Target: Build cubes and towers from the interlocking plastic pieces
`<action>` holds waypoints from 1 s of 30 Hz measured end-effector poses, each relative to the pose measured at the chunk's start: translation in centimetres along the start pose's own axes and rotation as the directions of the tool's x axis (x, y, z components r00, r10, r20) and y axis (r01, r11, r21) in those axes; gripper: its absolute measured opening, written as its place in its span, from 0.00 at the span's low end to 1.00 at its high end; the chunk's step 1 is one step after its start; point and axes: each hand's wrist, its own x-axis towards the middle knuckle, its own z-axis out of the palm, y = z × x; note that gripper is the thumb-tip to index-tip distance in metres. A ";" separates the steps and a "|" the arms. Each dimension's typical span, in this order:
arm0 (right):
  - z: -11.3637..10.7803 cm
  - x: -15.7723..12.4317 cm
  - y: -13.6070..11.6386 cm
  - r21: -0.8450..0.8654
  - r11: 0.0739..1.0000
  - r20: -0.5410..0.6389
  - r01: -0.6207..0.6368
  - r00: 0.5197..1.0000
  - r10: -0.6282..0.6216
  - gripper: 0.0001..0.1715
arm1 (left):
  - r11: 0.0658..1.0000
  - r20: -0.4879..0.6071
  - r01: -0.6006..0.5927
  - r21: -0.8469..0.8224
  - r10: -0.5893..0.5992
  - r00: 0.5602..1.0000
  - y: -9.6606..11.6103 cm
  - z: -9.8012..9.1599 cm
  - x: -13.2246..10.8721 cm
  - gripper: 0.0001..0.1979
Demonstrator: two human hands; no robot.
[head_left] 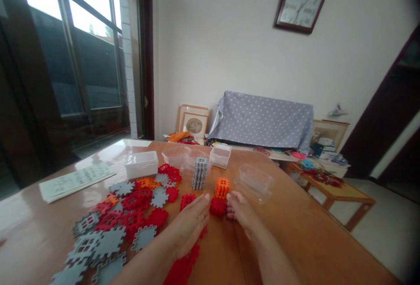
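Between my two hands stands a short stack of red notched building tiles [218, 206]. My left hand [193, 221] is at its left, fingers stretched out flat, a small gap from the stack. On the other side my right hand [242, 210] has its fingers loosely bent, tips at the stack's right edge; whether they touch it I cannot tell. Just behind is a stack of orange tiles [222, 187]. A taller stack of grey tiles [199, 174] rises behind and to the left. More red tiles [187, 201] show behind my left hand, partly hidden by it.
Loose grey, red and orange tiles [131, 215] lie spread across the table's left side. White boxes [141, 165] [220, 155] and clear plastic containers [256, 179] stand farther back. Paper sheets [77, 181] lie at far left. A low side table [344, 193] stands at right.
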 end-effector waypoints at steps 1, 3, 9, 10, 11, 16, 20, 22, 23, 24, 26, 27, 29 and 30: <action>0.1 -0.1 -0.1 0.014 1.000 0.003 -0.006 1.000 0.006 0.29 | 1.000 0.017 0.019 0.004 -0.019 1.000 0.0 -0.1 0.2 0.40; 0.2 -0.2 -0.3 0.039 0.999 0.003 -0.015 1.000 0.014 0.29 | 0.998 0.025 0.056 0.013 -0.056 0.998 0.1 -0.3 0.5 0.43; 0.3 -0.4 -0.4 0.079 0.997 0.000 -0.018 1.000 0.018 0.29 | 0.993 0.017 0.117 0.022 -0.118 0.993 0.3 -0.9 0.7 0.48; 0.3 -0.4 -0.4 0.081 0.997 0.005 -0.017 1.000 0.016 0.28 | 0.992 0.020 0.125 0.024 -0.125 0.992 0.2 -0.9 0.7 0.48; 0.4 -0.5 -0.5 0.082 0.997 0.011 -0.016 1.000 0.015 0.28 | 0.991 0.022 0.131 0.027 -0.131 0.991 0.2 -1.0 0.6 0.48; 0.5 -0.7 -0.8 0.060 0.998 0.044 -0.008 0.999 0.006 0.27 | 0.990 0.005 0.138 0.016 -0.138 0.990 0.1 -0.9 0.3 0.48; 0.5 -0.9 -0.9 0.031 1.000 0.043 0.001 0.999 -0.003 0.29 | 0.989 -0.011 0.144 0.023 -0.144 0.990 0.1 -0.8 0.1 0.49; 0.4 -0.9 -1.0 0.008 1.000 0.035 0.013 0.999 -0.013 0.29 | 0.990 -0.013 0.141 0.028 -0.141 0.990 0.1 -0.8 0.1 0.49; 0.4 -1.0 -1.0 -0.004 1.000 0.032 0.021 0.999 -0.021 0.29 | 0.990 -0.016 0.139 0.027 -0.139 0.990 0.1 -0.8 0.1 0.49; 0.3 -1.0 -1.0 -0.017 0.999 0.027 0.030 0.999 -0.029 0.29 | 0.990 -0.020 0.139 0.027 -0.139 0.990 0.1 -0.8 0.1 0.49; 0.2 -1.0 -1.1 -0.038 0.999 0.016 0.038 0.999 -0.038 0.30 | 0.989 -0.028 0.142 0.028 -0.142 0.990 0.1 -0.7 0.0 0.50; 0.2 -1.0 -1.1 -0.045 0.998 0.011 0.039 0.999 -0.038 0.32 | 0.989 -0.026 0.143 0.029 -0.143 0.989 0.1 -0.7 0.0 0.50; 0.2 -0.9 -1.0 -0.051 0.998 0.014 0.039 0.999 -0.039 0.32 | 0.988 -0.017 0.149 0.038 -0.148 0.989 0.3 -0.6 -0.1 0.51; 0.2 -0.9 -1.0 -0.051 0.998 0.023 0.042 0.999 -0.041 0.32 | 0.987 -0.013 0.152 0.045 -0.152 0.988 0.4 -0.6 -0.2 0.51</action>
